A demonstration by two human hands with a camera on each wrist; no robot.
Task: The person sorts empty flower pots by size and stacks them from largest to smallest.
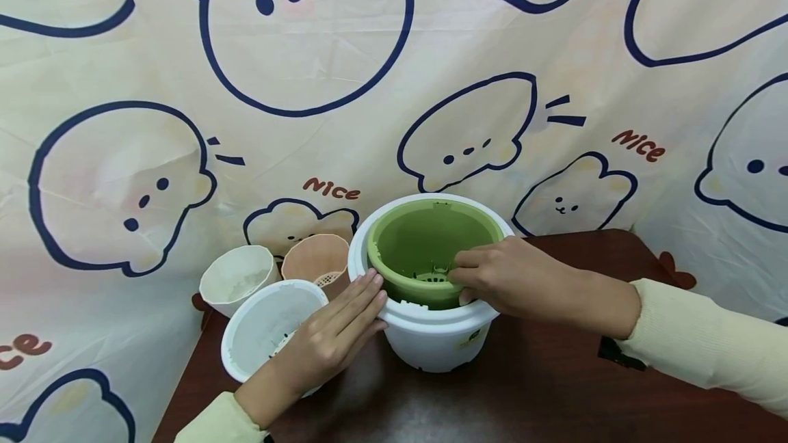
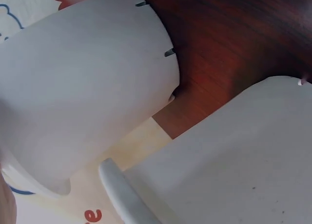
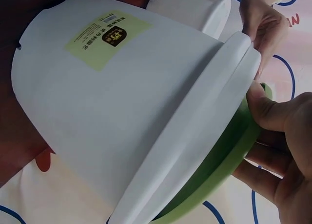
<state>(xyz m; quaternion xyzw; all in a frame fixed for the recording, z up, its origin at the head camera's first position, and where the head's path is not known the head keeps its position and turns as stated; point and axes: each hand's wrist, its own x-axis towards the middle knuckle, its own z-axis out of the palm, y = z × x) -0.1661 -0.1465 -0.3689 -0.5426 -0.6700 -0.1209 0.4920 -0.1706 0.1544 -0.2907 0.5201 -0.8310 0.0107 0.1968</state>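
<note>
A green flowerpot (image 1: 418, 238) sits tilted inside the mouth of a large white flowerpot (image 1: 425, 344). My right hand (image 1: 517, 279) grips the green pot's right rim, thumb on the outer side and fingers over the inside. The right wrist view shows that thumb (image 3: 265, 107) between the green rim and the white one. On the left, my left hand (image 1: 332, 337) rests its straight fingers on the white pot's rim. A yellow-green label (image 3: 107, 41) is stuck to the white pot's side. Drain slots show in the green pot's bottom.
Left of the large pot stands a smaller white pot (image 1: 261, 323), partly behind my left forearm. Behind it are a cream pot (image 1: 237, 279) and a peach pot (image 1: 317, 258). All stand on a dark wooden table (image 1: 554, 388) before a cartoon-printed cloth (image 1: 345, 149).
</note>
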